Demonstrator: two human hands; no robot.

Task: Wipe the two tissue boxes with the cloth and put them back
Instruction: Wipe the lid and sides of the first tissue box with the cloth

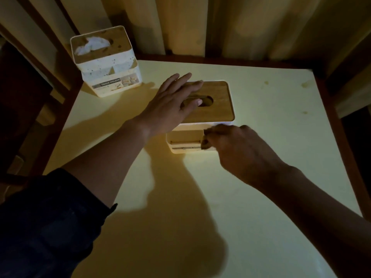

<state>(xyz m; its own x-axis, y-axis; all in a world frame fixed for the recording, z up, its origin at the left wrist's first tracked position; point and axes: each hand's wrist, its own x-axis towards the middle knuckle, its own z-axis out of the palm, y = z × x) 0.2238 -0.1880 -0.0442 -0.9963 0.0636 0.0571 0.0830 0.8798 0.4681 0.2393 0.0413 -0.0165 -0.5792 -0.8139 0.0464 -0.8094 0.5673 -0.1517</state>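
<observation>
A white tissue box with a wooden lid (217, 101) stands in the middle of the pale table (261, 157). My left hand (172, 99) lies flat on the lid, fingers straight, over the oval slot. My right hand (234, 145) is curled against the box's front side and grips a small dark cloth (206, 144), most of which is hidden under the fingers. The second tissue box (106, 61), also white with a wooden lid and a tissue sticking out, stands at the table's far left corner, apart from both hands.
The table has a dark wooden rim (339, 125) on its right and far sides. Curtains (220, 23) hang right behind it. A dark chair or frame (30, 81) stands at the left. A few small stains mark the far right of the tabletop.
</observation>
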